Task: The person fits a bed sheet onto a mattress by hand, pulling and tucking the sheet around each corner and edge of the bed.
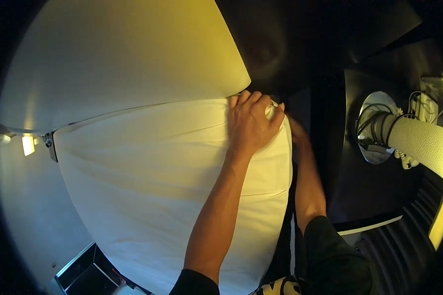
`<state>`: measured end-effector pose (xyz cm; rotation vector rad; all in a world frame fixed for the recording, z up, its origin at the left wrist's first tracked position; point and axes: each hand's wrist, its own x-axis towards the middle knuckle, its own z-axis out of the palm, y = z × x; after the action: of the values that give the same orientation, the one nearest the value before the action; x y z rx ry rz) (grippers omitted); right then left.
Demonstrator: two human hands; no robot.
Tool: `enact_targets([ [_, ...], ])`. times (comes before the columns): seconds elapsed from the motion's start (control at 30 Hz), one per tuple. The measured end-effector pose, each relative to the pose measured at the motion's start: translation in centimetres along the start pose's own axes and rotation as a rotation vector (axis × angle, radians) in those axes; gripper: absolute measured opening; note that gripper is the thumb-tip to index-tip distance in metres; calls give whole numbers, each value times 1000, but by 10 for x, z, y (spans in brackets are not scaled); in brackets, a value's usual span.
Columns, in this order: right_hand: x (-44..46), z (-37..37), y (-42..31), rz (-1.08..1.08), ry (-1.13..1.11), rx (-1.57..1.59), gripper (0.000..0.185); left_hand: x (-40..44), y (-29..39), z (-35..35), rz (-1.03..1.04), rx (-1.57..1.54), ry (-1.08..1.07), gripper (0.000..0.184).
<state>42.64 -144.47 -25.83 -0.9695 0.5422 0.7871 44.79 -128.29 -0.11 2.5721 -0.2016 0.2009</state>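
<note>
A white sheet (182, 162) covers the mattress, with soft folds running across it. My left hand (253, 118) lies on its far right corner, the fingers bent over the far edge and the thumb out to the right, closed on the cloth. Down at the right side of the mattress is my right hand (295, 130). Its fingers are hidden behind the sheet's edge, so their hold does not show.
A large pale panel (133, 59) rises at the bed's far end. Dark furniture (339, 187) stands to the right, near a cream textured cylinder (418, 140), dark cables (379, 125) and a white power strip (425, 108). A lit lamp (28, 145) shows at far left.
</note>
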Motion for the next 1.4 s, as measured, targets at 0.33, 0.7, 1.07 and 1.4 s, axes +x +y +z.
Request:
enact_targets([
  [0.33, 1, 10, 3, 7, 148, -207, 29, 0, 0, 0, 16, -17, -1, 24],
  [0.7, -6, 37, -7, -279, 454, -474, 27, 0, 0, -3, 15, -36, -2, 22],
  [1.07, 48, 18, 6, -158, 434, -756, 33, -1, 3, -6, 34, -60, 20, 24],
  [1.4, 52, 12, 19, -230, 613, -1035, 39, -2, 4, -50, -305, -743, -97, 21],
])
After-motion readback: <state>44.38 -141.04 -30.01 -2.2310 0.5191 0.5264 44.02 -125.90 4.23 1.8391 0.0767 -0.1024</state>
